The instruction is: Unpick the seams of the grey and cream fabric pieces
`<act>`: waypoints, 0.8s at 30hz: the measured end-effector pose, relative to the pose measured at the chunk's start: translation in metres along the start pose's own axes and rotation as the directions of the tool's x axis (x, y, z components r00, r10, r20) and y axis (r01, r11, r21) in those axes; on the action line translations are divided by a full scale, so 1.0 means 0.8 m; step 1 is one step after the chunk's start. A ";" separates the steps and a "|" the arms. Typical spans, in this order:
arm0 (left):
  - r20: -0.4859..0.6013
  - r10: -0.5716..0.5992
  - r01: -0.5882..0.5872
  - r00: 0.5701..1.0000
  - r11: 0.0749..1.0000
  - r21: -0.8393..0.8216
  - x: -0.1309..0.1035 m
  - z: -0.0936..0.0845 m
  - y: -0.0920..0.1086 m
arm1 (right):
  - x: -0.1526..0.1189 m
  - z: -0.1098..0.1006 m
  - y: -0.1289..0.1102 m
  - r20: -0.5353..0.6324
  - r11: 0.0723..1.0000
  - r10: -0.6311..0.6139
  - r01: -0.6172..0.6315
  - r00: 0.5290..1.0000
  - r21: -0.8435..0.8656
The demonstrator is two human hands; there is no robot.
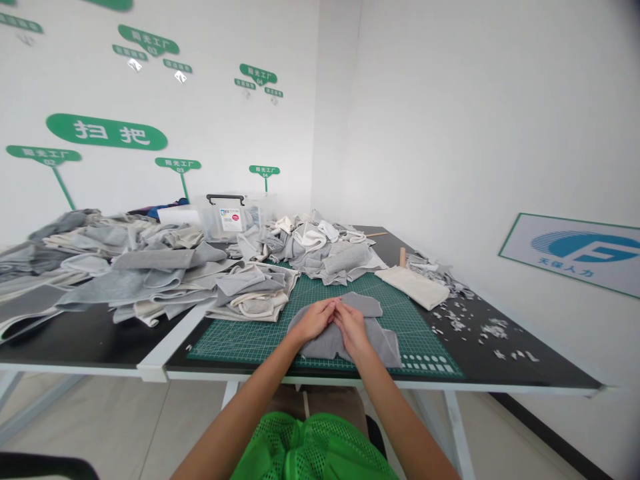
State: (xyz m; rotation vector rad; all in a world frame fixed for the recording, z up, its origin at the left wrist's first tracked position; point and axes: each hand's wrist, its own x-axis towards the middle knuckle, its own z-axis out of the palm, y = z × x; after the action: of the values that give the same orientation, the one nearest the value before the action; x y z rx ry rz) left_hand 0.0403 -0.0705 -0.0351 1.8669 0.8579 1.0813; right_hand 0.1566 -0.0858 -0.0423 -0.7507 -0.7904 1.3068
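Note:
A piece of grey cloth (383,341) lies spread and wrinkled on the green cutting mat (227,341), near the table's front edge. Over its middle, my left hand (318,319) and my right hand (351,324) meet at the fingertips. Both are closed in a pinch at the cloth. The exact grip between the fingertips is too small to make out. Cloth shows behind the hands and to either side of them.
Heaped grey and white cloths (145,277) cover the left, with another heap (320,247) behind the mat. A clear plastic box (233,217) stands at the back. To the right lie a folded cream cloth (414,285) and small scraps (495,330).

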 end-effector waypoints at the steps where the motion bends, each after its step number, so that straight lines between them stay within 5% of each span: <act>1: -0.001 0.000 0.000 1.000 1.000 0.002 0.000 0.000 0.000 | 0.000 0.000 0.000 0.001 1.000 0.000 0.000 1.000 0.002; 24: -0.017 -0.021 0.021 1.000 1.000 0.010 -0.002 -0.003 0.013 | 0.000 0.000 0.001 0.005 1.000 -0.008 0.008 1.000 0.002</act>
State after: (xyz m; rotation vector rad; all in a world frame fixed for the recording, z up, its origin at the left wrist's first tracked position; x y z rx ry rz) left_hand 0.0391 -0.0757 -0.0259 1.8556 0.8923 1.0827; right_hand 0.1567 -0.0854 -0.0429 -0.7421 -0.7954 1.3029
